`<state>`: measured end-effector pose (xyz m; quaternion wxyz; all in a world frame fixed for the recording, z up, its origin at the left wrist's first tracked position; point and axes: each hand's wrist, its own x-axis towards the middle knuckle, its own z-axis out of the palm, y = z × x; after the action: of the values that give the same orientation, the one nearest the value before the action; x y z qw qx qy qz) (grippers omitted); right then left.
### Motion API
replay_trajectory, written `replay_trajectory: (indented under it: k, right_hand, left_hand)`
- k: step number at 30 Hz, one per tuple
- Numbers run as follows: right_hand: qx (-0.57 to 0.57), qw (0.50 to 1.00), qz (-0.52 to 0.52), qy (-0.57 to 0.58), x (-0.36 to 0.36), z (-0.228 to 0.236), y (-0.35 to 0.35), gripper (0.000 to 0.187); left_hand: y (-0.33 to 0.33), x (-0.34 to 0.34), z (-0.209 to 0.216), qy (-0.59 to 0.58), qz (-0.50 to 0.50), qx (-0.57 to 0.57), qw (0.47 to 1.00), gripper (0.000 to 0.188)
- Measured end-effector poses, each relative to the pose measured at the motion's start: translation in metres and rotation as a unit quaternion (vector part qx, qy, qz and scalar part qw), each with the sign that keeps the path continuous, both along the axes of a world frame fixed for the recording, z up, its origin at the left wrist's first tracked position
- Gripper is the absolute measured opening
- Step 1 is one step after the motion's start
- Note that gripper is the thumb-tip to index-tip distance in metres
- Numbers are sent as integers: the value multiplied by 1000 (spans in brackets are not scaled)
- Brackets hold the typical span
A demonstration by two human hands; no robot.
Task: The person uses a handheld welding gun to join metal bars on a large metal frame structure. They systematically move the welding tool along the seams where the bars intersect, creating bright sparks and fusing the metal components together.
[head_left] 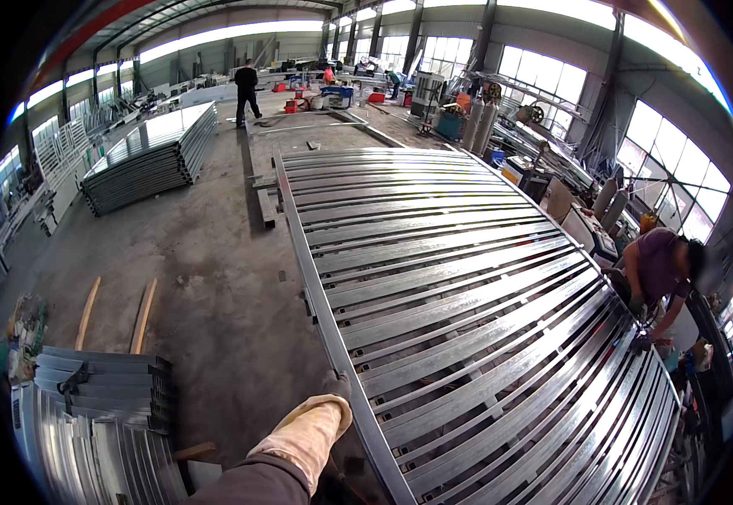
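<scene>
A big metal frame [305,241] made of a long side rail and many parallel silvery slats lies before me, stretching far to the back. My left hand [337,385], in a dark glove with a pale, stained sleeve guard [306,438] above it, is closed on the frame's near left side rail. The glove partly hides its fingers from sight. My right hand does not show.
Across the frame, a co-worker in a purple shirt [654,265] bends over its right edge. Bundled metal strips [101,396] and two wooden battens [144,316] lie at lower left. Stacked panels [151,151] stand farther back, near a person in black [247,88]. Gas cylinders [482,128] stand beyond the frame.
</scene>
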<state>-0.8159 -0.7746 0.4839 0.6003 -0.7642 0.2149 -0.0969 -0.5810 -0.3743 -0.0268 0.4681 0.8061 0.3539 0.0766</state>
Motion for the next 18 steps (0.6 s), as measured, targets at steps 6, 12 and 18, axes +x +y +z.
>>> replay_trajectory:
  k: [6,12,18]
  right_hand:
    - [-15,999,-9,32,31,5,10,32]
    - [-5,998,23,56,74,-1,16,31]
    - [12,993,59,100,115,-27,4,30]
  left_hand:
    - [3,38,0,-26,36,-11,999,59]
    - [5,61,-4,-27,146,36,988,57]
    - [-25,53,29,3,157,47,986,46]
